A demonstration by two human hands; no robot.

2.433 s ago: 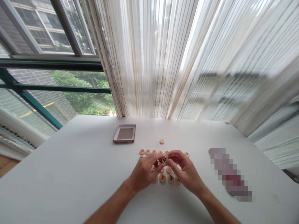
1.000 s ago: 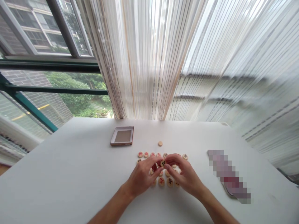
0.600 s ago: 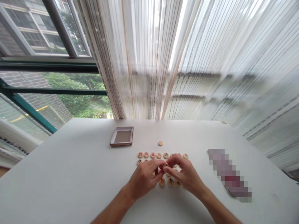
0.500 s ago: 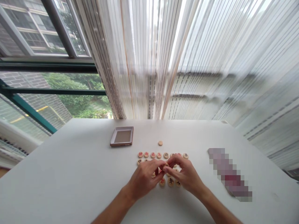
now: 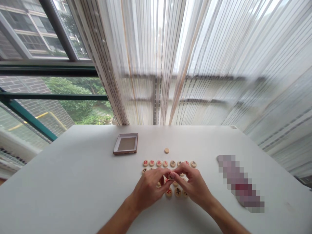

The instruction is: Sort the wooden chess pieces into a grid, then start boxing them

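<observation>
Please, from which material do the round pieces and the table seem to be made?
Round pieces: probably wood, smoothly finished; they look pale tan, many marked with red or black characters. 
Table: perhaps laminate or painted board, smooth; its white is even, without visible grain.

And from the lettered discs [image 5: 177, 192], room runs wide over the tabletop [image 5: 73, 182] at nine o'clock; tray [image 5: 126, 144] blocks ten, lone disc [image 5: 166, 150] twelve, blurred-out object [image 5: 240, 183] three!

A white table [image 5: 73, 185] bears a tray [image 5: 127, 144], lettered discs [image 5: 173, 163], a plain disc [image 5: 166, 150] and a pixelated object [image 5: 240, 183].
</observation>
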